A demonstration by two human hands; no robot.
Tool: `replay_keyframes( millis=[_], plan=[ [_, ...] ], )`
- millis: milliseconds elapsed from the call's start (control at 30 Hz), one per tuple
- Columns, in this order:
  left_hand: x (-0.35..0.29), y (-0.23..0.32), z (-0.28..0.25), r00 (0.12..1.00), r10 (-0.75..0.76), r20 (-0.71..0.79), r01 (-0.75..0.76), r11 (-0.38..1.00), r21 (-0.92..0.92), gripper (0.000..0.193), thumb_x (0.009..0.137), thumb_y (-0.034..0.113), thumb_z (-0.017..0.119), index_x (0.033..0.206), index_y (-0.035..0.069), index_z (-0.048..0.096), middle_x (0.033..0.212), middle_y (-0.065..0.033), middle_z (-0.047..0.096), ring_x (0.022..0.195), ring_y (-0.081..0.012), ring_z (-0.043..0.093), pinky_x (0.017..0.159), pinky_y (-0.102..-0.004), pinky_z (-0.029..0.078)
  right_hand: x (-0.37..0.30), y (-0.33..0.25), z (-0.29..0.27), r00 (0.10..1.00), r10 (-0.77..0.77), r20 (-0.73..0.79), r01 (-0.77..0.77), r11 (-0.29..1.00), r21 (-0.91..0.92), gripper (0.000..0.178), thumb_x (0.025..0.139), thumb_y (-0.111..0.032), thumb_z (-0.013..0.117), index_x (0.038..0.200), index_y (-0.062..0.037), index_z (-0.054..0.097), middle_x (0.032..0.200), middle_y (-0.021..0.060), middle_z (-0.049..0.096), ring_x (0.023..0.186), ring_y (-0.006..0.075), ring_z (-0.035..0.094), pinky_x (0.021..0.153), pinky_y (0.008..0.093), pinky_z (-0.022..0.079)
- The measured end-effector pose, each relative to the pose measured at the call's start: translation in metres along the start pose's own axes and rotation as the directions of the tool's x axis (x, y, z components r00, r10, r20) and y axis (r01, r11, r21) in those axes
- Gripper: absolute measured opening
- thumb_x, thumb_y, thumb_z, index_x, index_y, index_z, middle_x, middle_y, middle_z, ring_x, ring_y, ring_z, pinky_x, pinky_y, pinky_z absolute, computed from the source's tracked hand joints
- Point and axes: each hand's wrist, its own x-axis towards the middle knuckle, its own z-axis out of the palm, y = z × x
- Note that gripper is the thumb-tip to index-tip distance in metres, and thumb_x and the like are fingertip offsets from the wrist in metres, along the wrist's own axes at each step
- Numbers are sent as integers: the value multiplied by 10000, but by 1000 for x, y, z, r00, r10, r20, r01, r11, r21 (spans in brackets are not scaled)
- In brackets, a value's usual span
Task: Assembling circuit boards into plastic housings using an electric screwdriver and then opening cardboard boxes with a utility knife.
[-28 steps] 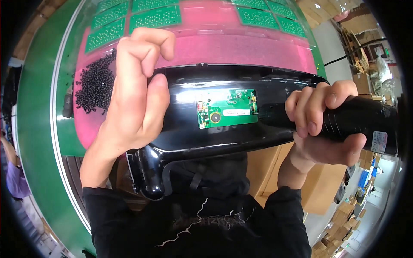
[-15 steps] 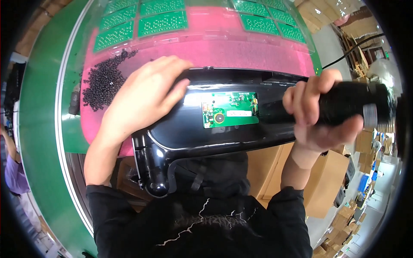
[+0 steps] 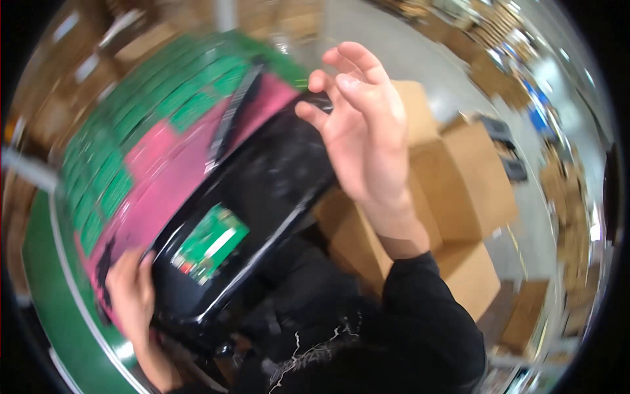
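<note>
A long glossy black plastic housing (image 3: 275, 164) lies slantwise in front of me. A green circuit board (image 3: 211, 244) sits in its face, toward the left end. My left hand (image 3: 131, 292) is at that end, its fingers and thumb closed about the rim, somewhat blurred. Raised above the housing's far right end, my right hand (image 3: 364, 131) has nothing in it; its fingers are curved and spread apart. Beyond the housing's far edge, a long dark bar-shaped thing (image 3: 236, 111) with a pale tip lies over the pink mat (image 3: 161, 190); blur hides its kind.
Rows of green circuit boards (image 3: 190, 105) lie at the far side of the green table (image 3: 49, 262). Small black pieces (image 3: 105, 269) are beside my left hand. An open cardboard box (image 3: 453, 190) stands on the right, near my right forearm. More cartons line the floor farther off.
My right hand has let go of the black cylindrical tool and risen with its fingers spread. The view has swung right, so housing and mat now slant. My left hand stays at the housing.
</note>
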Motion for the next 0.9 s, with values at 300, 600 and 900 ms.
replay_keyframes(
  millis=[300,600,900],
  plan=[
    [-115,-40,-51,513,-20,-858,351,917,188,269,878,123,611,671,-42,559,580,-127,513,523,-202,441,513,-348,410,-106,-21,-196,948,-291,-126,9,421,-907,358,822,2,578,1128,-24,394,1031,106,439,949,191,474,786,296,442],
    [-199,-71,-126,195,-866,-461,-39,462,-886,311,794,126,569,1051,-50,562,964,-120,634,838,-219,617,752,-335,515,-258,105,-308,814,248,-525,-445,-313,-839,710,785,-192,639,1366,13,286,979,296,616,872,447,615,766,478,503],
    [-211,-176,-121,-21,-863,-506,-313,486,-816,434,921,285,561,1227,-3,452,1182,-158,521,1061,-271,512,856,-432,495,-251,115,-328,837,218,-502,-420,-333,-844,592,837,-203,611,1349,-20,377,1067,269,601,957,423,585,822,481,468]
  ],
)
